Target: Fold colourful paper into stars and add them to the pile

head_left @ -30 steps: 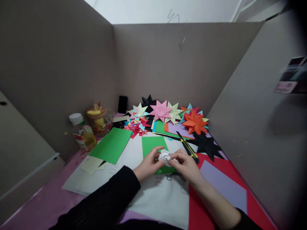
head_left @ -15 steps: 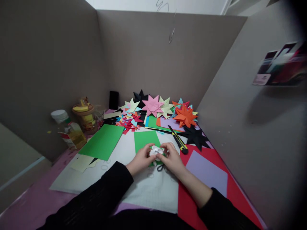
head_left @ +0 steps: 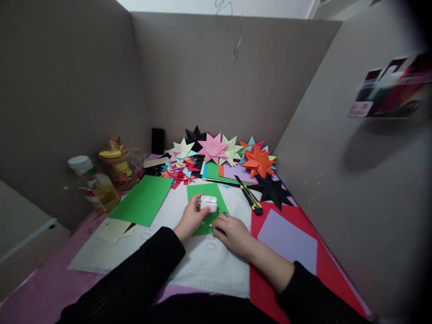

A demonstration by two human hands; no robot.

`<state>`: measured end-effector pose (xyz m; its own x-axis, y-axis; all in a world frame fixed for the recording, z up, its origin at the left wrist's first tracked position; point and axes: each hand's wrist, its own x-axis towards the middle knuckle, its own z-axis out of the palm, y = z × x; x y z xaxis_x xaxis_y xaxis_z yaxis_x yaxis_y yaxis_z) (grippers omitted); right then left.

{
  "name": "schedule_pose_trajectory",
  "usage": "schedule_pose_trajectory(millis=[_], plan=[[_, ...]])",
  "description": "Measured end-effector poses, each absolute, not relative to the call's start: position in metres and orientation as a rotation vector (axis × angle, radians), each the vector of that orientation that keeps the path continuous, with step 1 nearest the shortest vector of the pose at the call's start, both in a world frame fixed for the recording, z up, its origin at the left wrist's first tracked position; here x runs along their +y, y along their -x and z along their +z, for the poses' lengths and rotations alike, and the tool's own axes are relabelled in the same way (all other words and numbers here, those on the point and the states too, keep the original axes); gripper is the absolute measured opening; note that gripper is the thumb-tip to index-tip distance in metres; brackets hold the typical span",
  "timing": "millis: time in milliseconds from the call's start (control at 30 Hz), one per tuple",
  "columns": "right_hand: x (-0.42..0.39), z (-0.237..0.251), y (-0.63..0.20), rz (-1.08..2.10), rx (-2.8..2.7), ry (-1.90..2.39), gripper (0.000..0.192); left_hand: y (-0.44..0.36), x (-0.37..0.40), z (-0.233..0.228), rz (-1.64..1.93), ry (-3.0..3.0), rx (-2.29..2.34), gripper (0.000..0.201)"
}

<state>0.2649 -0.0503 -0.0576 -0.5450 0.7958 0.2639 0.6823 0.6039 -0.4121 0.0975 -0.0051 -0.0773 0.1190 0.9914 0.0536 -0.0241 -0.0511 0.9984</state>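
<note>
My left hand [head_left: 189,219] is shut on a small white earbud case [head_left: 209,204] and holds it just above a small green paper sheet [head_left: 216,192]. My right hand [head_left: 232,232] lies palm down at the near edge of that sheet, a little apart from the case. Its fingers are curled under, and what is beneath them is hidden. A yellow-and-black utility knife [head_left: 249,196] lies just right of the green sheet. Both sleeves are black.
A larger green sheet [head_left: 143,200] lies to the left on the white mat [head_left: 216,270]. Folded paper stars [head_left: 216,149] and coloured scraps are piled at the back, with an orange star [head_left: 258,163] and a black star [head_left: 272,190]. A bottle [head_left: 96,186] and a jar [head_left: 116,167] stand at the left. A lilac sheet [head_left: 286,239] lies on red paper. Cardboard walls enclose the desk.
Both hands held the white case together before. Now only my left hand has it, moved further away, and my right hand has let go and dropped to the paper.
</note>
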Motion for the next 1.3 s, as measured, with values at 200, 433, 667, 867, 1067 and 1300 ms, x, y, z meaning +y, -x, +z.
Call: schedule_pose_trajectory(millis=[200, 433, 667, 867, 1067, 1300], plan=[[-0.044, -0.048, -0.277, 0.453, -2.014, 0.91, 0.013, -0.096, -0.01, -0.07, 1.125, -1.613, 1.141, 0.046], [-0.038, -0.047, -0.282, 0.163, -2.048, 0.986, 0.026, -0.096, -0.022, -0.063, 1.055, -1.873, 1.072, 0.047], [-0.038, -0.048, -0.282, 0.023, -2.108, 0.972, 0.019, -0.098, -0.02, -0.063, 1.08, -1.789, 1.037, 0.046], [-0.042, -0.039, -0.282, -0.225, -2.222, 1.058, 0.02, -0.098, -0.02, -0.064, 1.069, -1.847, 1.07, 0.047], [-0.042, -0.042, -0.281, -0.235, -2.265, 1.036, 0.025, -0.098, -0.021, -0.065, 1.081, -1.861, 1.072, 0.045], [-0.041, -0.047, -0.278, 0.044, -2.025, 1.017, 0.032, -0.101, -0.022, -0.057, 1.106, -1.629, 1.034, 0.043]])
